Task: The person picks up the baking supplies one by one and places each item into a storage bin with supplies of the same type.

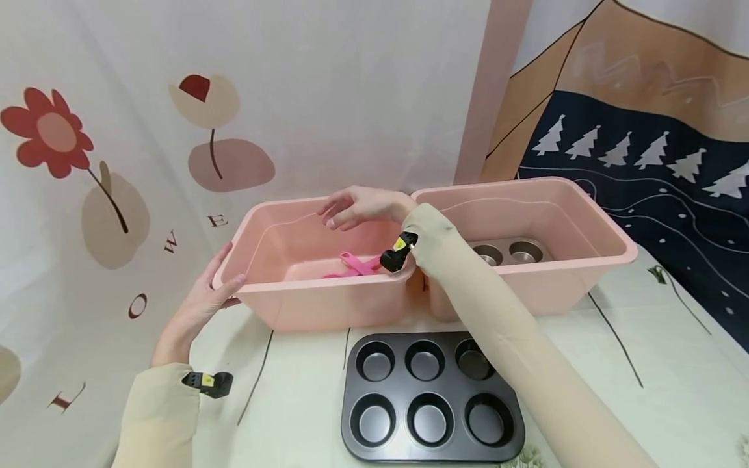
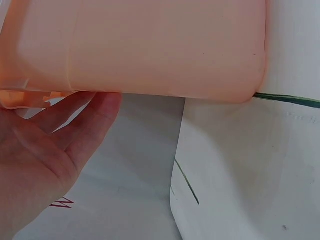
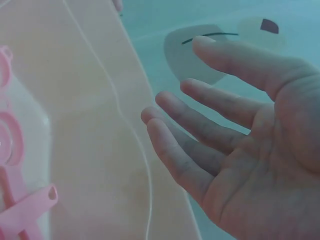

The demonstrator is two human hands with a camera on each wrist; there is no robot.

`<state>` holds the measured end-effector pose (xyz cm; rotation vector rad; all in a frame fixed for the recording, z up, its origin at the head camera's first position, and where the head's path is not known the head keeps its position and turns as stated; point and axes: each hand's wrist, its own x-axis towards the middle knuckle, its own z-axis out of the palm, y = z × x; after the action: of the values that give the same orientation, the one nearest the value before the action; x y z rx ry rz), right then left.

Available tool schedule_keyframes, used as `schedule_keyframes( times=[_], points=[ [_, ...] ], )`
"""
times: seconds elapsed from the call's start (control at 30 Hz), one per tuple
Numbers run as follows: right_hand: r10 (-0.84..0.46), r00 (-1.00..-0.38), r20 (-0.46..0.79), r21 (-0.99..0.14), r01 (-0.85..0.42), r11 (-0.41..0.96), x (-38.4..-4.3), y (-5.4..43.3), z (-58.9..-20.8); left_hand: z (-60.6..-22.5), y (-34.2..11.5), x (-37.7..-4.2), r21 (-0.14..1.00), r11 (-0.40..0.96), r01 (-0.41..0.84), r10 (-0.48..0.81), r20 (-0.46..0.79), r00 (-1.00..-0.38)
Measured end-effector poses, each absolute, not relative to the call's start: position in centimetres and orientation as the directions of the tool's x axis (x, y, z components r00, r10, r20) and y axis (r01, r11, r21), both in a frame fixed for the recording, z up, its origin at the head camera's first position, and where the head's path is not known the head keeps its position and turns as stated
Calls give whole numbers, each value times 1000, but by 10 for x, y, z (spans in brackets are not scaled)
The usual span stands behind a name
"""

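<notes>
My left hand (image 1: 205, 302) holds the left end of a pink plastic tub (image 1: 316, 302) at its front corner, thumb and fingers around the rim. In the left wrist view its fingertips touch the tub wall (image 2: 165, 50). Above the same tub, near its back rim, my right hand (image 1: 365, 207) hovers with fingers spread and nothing in them. Pink measuring spoons (image 1: 357, 264) lie on the tub floor, partly hidden by its front wall and the wrist camera. Their round bowls and holed handles (image 3: 30, 205) show in the right wrist view.
A second pink tub (image 1: 515, 286) stands close on the right, with a metal muffin tin (image 1: 547, 250) inside. In front lies a dark muffin tin (image 1: 400, 382), its right side partly covered by my right sleeve. A printed curtain (image 1: 351, 97) hangs behind the tubs.
</notes>
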<state>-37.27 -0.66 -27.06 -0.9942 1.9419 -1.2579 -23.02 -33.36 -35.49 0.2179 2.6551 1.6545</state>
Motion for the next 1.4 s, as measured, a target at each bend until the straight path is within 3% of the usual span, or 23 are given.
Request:
schedule_keyframes(
  times=[0.57,0.9,1.4],
  points=[
    [-834,-550,-44,-933,-276,232,-353,13,-262,-356,-334,-230,888,446,114,116,69,-991],
    [-803,-596,-30,-925,-288,248,-337,29,-267,-356,-334,-234,890,438,126,128,77,-989],
    [-812,-581,56,-902,-377,208,-317,49,-273,-354,-335,-234,888,437,142,142,88,-986]
  ],
)
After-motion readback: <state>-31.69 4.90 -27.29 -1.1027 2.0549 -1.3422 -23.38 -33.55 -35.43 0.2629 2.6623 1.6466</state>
